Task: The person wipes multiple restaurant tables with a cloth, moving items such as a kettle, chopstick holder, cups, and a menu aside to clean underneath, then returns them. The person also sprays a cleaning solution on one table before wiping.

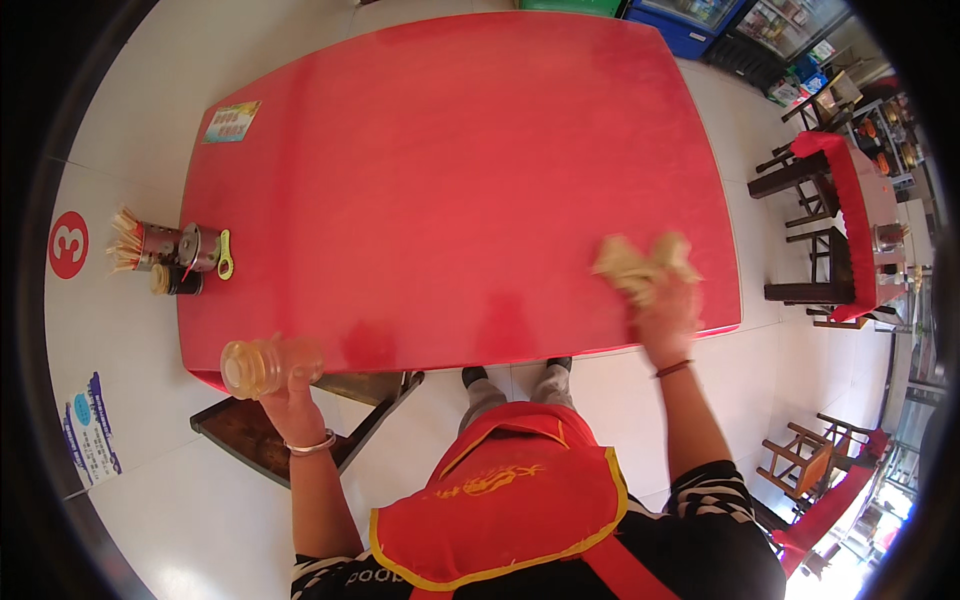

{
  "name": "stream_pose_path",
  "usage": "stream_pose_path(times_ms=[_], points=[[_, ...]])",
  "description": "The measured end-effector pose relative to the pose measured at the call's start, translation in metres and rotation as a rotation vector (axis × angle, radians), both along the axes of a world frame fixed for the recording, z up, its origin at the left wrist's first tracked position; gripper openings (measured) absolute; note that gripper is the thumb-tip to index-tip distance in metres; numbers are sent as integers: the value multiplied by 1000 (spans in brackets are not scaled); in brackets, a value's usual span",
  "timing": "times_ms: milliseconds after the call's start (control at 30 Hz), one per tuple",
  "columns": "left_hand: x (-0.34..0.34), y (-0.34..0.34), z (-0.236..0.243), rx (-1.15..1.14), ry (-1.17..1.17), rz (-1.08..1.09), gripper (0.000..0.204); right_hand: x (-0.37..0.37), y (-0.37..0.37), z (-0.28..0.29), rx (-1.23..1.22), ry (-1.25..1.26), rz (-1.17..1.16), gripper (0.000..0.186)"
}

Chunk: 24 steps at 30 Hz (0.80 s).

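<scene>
A red-covered table [470, 180] spreads out before me. My right hand [668, 318] grips a tan cloth [640, 270] against the tabletop near its right front corner; hand and cloth are slightly blurred. Over the front left corner, my left hand [292, 395] is wrapped round a small clear jar [290, 358]. The jar lies tilted on its side, its yellowish end [243, 368] pointing left. What is inside it I cannot make out.
At the table's left edge stand a metal holder of chopsticks [155, 243], a metal pot [200, 245], a dark jar [180, 280] and a yellow-green bottle opener [226, 255]. A printed card [232, 122] lies far left. A wooden stool [260, 430] sits below the front left corner.
</scene>
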<state>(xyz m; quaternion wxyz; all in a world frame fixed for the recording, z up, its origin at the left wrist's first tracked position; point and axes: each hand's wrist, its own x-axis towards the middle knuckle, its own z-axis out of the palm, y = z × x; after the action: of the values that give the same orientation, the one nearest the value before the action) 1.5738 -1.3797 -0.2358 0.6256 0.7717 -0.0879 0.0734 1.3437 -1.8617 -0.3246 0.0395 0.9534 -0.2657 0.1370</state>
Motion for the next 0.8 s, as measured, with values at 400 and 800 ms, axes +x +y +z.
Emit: stream_pose_path(times_ms=[400, 800], points=[[2, 132, 3, 79, 30, 250, 73, 176, 99, 17, -63, 66, 267, 45], [33, 158, -21, 27, -156, 486, 72, 372, 461, 30, 81, 38, 1076, 28]])
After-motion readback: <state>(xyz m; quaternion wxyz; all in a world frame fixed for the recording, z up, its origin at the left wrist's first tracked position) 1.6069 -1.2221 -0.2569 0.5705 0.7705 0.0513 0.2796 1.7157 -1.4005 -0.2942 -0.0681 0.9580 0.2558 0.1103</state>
